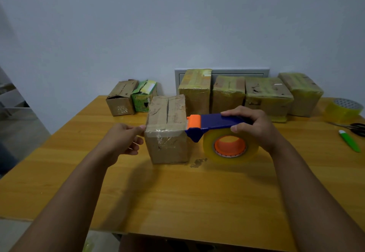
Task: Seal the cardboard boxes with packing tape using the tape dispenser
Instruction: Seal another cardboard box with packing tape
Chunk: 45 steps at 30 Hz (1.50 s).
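Note:
A small brown cardboard box (167, 131) stands in the middle of the wooden table (177, 196), its top flaps closed along a centre slit, with clear tape over its near top edge and front face. My left hand (123, 140) touches the box's upper left corner with thumb and fingertips. My right hand (251, 126) grips the blue and orange tape dispenser (213, 124) from above; its orange head sits at the box's upper right edge. The yellowish tape roll (230, 146) hangs under the handle, just above the table.
Several taped boxes (229, 93) line the back right by the wall. A brown box (121, 98) and a green carton (144, 96), both with loose flaps, stand back left. At far right lie a spare tape roll (343, 109), black scissors (356, 129) and a green cutter (348, 141).

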Tool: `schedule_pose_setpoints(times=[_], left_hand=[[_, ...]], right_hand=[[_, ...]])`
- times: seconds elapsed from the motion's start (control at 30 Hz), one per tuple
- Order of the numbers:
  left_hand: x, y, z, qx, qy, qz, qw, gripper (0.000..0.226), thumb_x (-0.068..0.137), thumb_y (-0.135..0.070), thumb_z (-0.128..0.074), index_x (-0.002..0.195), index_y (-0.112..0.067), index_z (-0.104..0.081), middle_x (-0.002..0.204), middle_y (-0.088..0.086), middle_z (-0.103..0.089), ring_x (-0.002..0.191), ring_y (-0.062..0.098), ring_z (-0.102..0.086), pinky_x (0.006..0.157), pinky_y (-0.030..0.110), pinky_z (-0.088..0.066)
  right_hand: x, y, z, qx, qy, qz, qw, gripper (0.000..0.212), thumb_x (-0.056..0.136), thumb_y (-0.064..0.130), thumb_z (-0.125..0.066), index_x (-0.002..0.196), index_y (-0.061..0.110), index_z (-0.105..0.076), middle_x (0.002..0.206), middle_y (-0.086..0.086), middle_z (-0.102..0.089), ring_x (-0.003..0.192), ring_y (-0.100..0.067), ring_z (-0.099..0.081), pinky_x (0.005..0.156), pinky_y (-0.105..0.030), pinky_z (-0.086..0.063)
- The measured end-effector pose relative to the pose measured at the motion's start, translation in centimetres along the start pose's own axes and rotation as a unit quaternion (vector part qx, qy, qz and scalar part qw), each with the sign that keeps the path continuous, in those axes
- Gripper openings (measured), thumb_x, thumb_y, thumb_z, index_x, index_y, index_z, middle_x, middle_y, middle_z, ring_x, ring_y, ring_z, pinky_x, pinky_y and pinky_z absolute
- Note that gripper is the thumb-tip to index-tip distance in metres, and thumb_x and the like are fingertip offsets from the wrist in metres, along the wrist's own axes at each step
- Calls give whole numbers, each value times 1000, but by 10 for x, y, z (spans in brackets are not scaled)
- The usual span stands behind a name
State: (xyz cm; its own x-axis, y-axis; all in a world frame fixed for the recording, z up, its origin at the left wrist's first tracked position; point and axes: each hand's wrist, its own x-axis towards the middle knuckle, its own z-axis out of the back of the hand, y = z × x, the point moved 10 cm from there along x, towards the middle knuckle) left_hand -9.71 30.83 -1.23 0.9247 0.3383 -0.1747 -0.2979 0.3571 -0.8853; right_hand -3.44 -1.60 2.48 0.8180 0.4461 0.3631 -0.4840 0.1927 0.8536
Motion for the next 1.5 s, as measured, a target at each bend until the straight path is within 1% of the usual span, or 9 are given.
schedule_pose_setpoints(times=[0.13, 0.27, 0.4, 0.47, 0.57, 0.7, 0.9, 1.3, 1.5], left_hand=[[1, 10, -3, 92, -10, -5, 996, 35, 99, -51, -42, 113, -21, -53, 91, 11, -69, 77, 24, -66, 62, 34, -55], [-24, -22, 11, 71, -182, -201, 960, 24, 102, -33, -43, 110, -26, -64, 99, -6, -65, 96, 18, -61, 81, 41, -53], [-35, -19, -12, 46, -142, -215, 965, 44, 98, -29, -54, 141, -25, -47, 117, -16, -53, 94, -2, -52, 71, 16, -42], [-32, -19, -11, 55, -137, -218, 965, 55, 95, -27, -59, 146, -25, -39, 128, -12, -53, 87, -6, -51, 71, 18, -42], [-24, -18, -7, 102, -124, -183, 970, 63, 94, -31, -59, 149, -24, -31, 144, -1, -48, 112, 7, -50, 80, 27, -44], [-34, -35, -25, 327, -158, -291, 885, 74, 83, -45, -51, 150, -22, -29, 159, 4, -23, 148, 24, -13, 117, 44, -17], [-44, -50, -62, 392, -130, -429, 803, 54, 82, -26, -74, 132, -16, -57, 133, 7, -59, 121, 27, -53, 99, 45, -44], [-44, -52, -61, 398, -154, -401, 811, 45, 85, -37, -67, 126, -21, -60, 131, 0, -60, 120, 21, -55, 98, 40, -44], [-46, -53, -64, 395, -146, -419, 804, 41, 93, -37, -56, 130, -22, -58, 131, 2, -59, 119, 21, -54, 97, 43, -45]], right_hand=[[-5, -12, -6, 32, -16, -10, 999, 47, 65, 41, -65, 110, 29, -71, 101, 10, -63, 92, -9, -58, 73, -19, -48], [-8, -15, -13, 55, -27, -14, 998, 49, 64, 42, -65, 109, 25, -70, 96, 15, -62, 89, -3, -58, 73, -14, -46], [-8, -14, -23, 60, -35, -14, 998, 47, 65, 44, -65, 109, 27, -69, 103, 5, -61, 92, -4, -58, 75, -18, -49], [-8, -12, -31, 53, -35, -11, 998, 47, 66, 45, -65, 110, 29, -68, 105, 5, -60, 94, -3, -58, 75, -18, -49], [-8, -11, -40, 47, -39, -8, 998, 47, 67, 47, -65, 111, 31, -68, 112, 0, -60, 100, -6, -58, 76, -20, -51], [-10, -11, -47, 57, -50, -8, 997, 45, 67, 45, -65, 110, 33, -68, 116, -2, -61, 106, -11, -58, 81, -26, -52], [-16, -15, -50, 59, -59, -9, 997, 44, 68, 45, -65, 110, 35, -67, 113, 7, -61, 103, -7, -58, 79, -22, -51], [-40, -17, -25, 14, -11, -18, 1000, 43, 68, 53, -68, 111, 50, -66, 113, 15, -60, 110, -6, -55, 80, -25, -51], [-17, 3, -40, -109, 47, -14, 993, 41, 75, 46, -69, 116, 41, -64, 103, 10, -55, 90, -3, -54, 69, -13, -43]])
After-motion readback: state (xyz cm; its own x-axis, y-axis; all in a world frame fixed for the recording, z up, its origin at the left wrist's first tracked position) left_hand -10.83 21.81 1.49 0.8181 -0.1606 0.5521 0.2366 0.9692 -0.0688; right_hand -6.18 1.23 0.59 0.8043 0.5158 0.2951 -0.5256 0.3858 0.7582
